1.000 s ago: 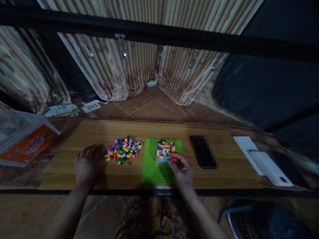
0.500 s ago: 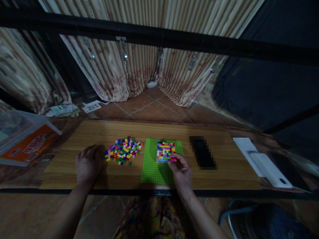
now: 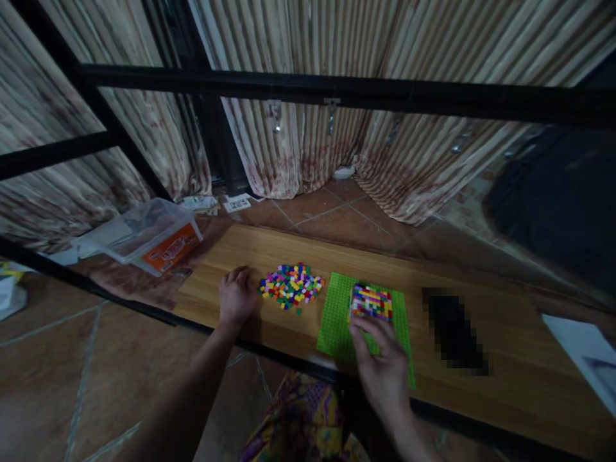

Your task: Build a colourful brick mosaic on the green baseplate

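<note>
On a green studded baseplate (image 3: 332, 324) sits a rectangular build of small multicoloured toy bricks (image 3: 373, 300). My right hand (image 3: 382, 359) is over the plate, thumb and forefinger pinched together at the near left edge of the build. Whatever lies between those fingertips is too small and hidden to make out. To the left of the plate, a loose pile of toy bricks (image 3: 291, 285) in many colours is spread on the wooden table (image 3: 283, 333). Curled and resting on the tabletop, my left hand (image 3: 237, 296) is just left of the pile, with nothing visible in it.
A dark pixelated rectangle (image 3: 455, 330) lies right of the plate. White paper (image 3: 577, 353) is at the right end. Beyond the table's left end stands a clear plastic box (image 3: 144, 237) with an orange label. A black metal bar (image 3: 308, 83) crosses before striped curtains (image 3: 327, 141).
The view has swung left, so the table appears tilted and further right. My right hand's fingertips have shifted from the build's near right part to its near left edge. My left hand stays beside the pile.
</note>
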A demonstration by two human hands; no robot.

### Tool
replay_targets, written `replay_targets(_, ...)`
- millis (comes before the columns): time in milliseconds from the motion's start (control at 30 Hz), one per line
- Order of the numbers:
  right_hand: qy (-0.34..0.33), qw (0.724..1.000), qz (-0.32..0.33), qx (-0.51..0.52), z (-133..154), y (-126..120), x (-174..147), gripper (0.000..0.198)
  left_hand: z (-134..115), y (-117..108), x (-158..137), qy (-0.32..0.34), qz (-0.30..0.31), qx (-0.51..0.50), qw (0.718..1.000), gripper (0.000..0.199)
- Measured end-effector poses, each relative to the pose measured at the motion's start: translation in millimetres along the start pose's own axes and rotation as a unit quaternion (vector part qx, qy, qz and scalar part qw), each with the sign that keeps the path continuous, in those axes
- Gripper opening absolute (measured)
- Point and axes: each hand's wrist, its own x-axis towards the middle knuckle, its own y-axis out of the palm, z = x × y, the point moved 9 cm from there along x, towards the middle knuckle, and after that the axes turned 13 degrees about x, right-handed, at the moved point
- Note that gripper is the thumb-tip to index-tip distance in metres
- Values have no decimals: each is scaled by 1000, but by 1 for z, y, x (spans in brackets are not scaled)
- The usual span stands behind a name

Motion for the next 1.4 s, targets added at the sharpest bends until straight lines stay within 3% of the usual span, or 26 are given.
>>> replay_targets(100,-8,992,122,-35,7,59,-1,20,0,0,-1,-9,-1,-5,1000,32)
replay_targets(233,-19,977,172,-125,1,112,5,19,0,-1,-2,-17,0,-16,1000,31)
replay_targets(333,-33,961,201,-189,-4,133,10,16,0,-2,-3,-26,1,-20,999,31)
replay_targets(467,-40,954,207,-214,-8,139,12,11,-1,-3,-3,-21,-1,-19,1000,31)
replay_targets(667,-40,973,186,-132,-4,115,2,17,1,-1,-1,-10,-4,-11,1000,32)
replay_targets(867,-29,989,125,-79,4,53,-11,23,0,1,1,5,-2,-9,1000,33)
replay_targets(1100,-78,989,12,-126,0,-15,-6,19,0,0,1,14,-2,-4,1000,34)
replay_targets(1267,-93,980,-47,-168,-13,-35,3,16,-1,-1,2,19,0,-4,1000,35)
replay_targets(1400,-51,985,-72,-147,-26,-39,4,17,-1,-1,2,23,-3,-4,1000,35)
